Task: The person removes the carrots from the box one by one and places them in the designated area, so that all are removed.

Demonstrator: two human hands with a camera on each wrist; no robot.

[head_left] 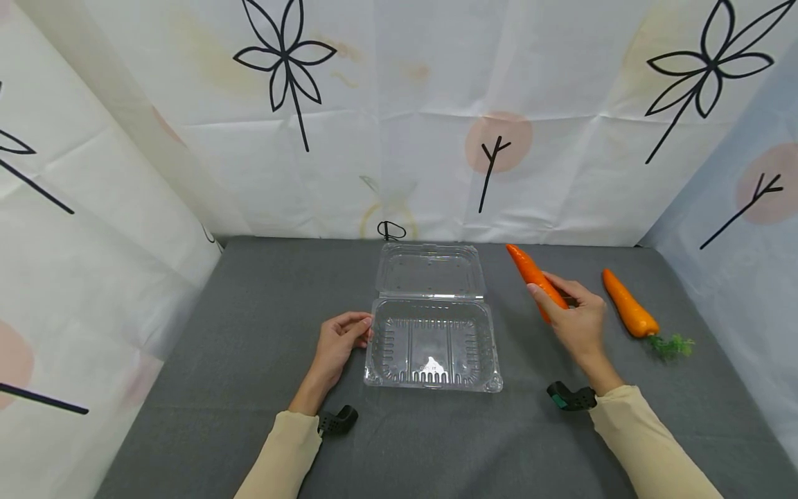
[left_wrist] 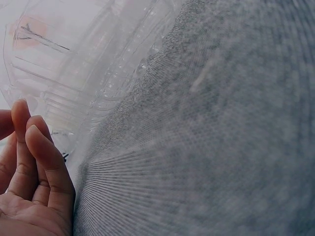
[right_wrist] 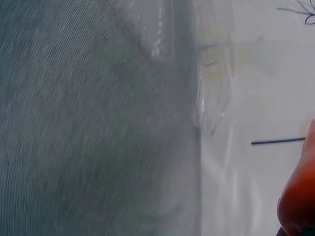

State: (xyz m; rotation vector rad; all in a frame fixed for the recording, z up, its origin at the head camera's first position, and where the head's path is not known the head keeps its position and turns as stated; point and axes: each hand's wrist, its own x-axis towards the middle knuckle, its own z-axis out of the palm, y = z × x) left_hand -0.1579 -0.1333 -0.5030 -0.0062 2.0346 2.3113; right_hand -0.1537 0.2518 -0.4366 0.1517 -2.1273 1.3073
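Note:
A clear plastic clamshell container (head_left: 430,339) lies on the grey tabletop with its lid (head_left: 430,272) folded back, and nothing shows inside its tray. At its left rim my left hand (head_left: 337,343) pinches the edge between thumb and fingers. In the left wrist view, the left hand's fingers (left_wrist: 42,162) are bunched beside the container's clear wall (left_wrist: 98,69). To the right of the container, my right hand (head_left: 580,319) grips an orange carrot (head_left: 525,265) by its lower part, its narrow tip pointing up and left. The right wrist view shows little of that hand.
A second carrot (head_left: 628,308) with a green leafy top (head_left: 672,346) lies right of my right hand. Grey cloth (head_left: 268,409) covers the table. White printed fabric (head_left: 424,173) stands behind it and along both sides.

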